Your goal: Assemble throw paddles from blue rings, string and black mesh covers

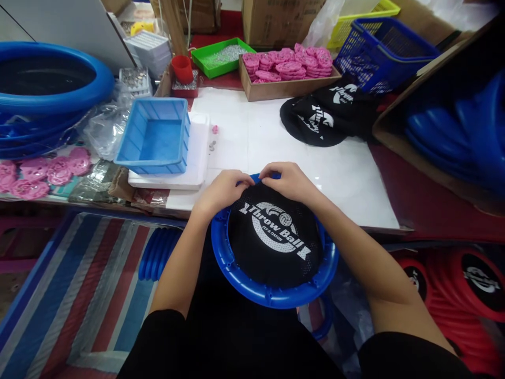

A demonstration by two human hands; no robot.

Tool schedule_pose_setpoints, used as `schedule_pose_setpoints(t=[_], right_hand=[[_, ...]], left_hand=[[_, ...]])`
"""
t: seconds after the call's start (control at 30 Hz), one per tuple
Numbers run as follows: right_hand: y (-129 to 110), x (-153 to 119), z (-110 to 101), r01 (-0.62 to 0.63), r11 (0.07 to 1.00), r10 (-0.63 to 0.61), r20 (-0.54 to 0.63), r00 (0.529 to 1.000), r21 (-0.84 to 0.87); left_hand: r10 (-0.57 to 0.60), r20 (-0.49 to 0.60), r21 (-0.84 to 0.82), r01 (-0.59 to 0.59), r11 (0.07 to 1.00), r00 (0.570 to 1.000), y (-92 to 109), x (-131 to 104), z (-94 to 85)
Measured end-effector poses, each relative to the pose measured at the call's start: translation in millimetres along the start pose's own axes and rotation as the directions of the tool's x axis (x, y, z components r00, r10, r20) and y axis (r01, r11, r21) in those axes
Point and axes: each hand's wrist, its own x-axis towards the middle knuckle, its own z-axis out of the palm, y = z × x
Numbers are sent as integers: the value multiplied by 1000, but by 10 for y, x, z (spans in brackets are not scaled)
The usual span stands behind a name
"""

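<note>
A blue plastic ring leans against the table's front edge, tilted toward me. Inside it lies a round black mesh cloth printed "Throw Ball" in white. At the ring's far edge, my left hand pinches the cloth's rim with thumb and fingers. Just to its right, my right hand grips the same far edge, its fingertips closed on the cloth near the blue rim. The fingertips are partly hidden, so I cannot tell how the cloth sits on the ring there.
A light blue bin stands on a white foam block at left. Behind are a box of pink pieces, a green tray and black printed cloths. Blue rings are stacked left; red discs lie lower right.
</note>
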Motion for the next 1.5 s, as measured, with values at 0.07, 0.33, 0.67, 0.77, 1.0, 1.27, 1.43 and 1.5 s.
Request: schedule_pose_setpoints(t=[0.07, 0.33, 0.67, 0.77, 1.0, 1.27, 1.43, 1.5], right_hand=[[-4, -17, 29, 19, 999, -20, -32, 999, -43], [54, 12, -62, -27, 995, 23, 45, 999, 99], [5, 39, -28, -24, 998, 27, 51, 998, -63], [13, 54, -84, 10, 990, 6, 119, 993, -140], [156, -262, -109, 218, 951, -229, -28, 973, -219], [306, -429, 27, 173, 969, -191, -90, 977, -175], [303, -413, 17, 134, 977, -160, -151, 976, -169], [305, -415, 10, 116, 981, -144, -180, 973, -158]], left_hand=[[22, 37, 155, -28, 987, 999, 91, -7, -3], [-2, 94, 386, -35, 922, 996, 298, 27, -1], [-103, -45, 184, 109, 977, 994, 137, 217, 170], [-123, -34, 111, 126, 986, 992, 124, 206, 121], [-160, -60, 207, 169, 964, 985, 178, 66, -10], [204, 105, 347, -228, 910, 973, 329, 66, 130], [140, 120, 332, -173, 927, 983, 300, 124, 151], [148, 124, 323, -181, 929, 981, 294, 165, 138]])
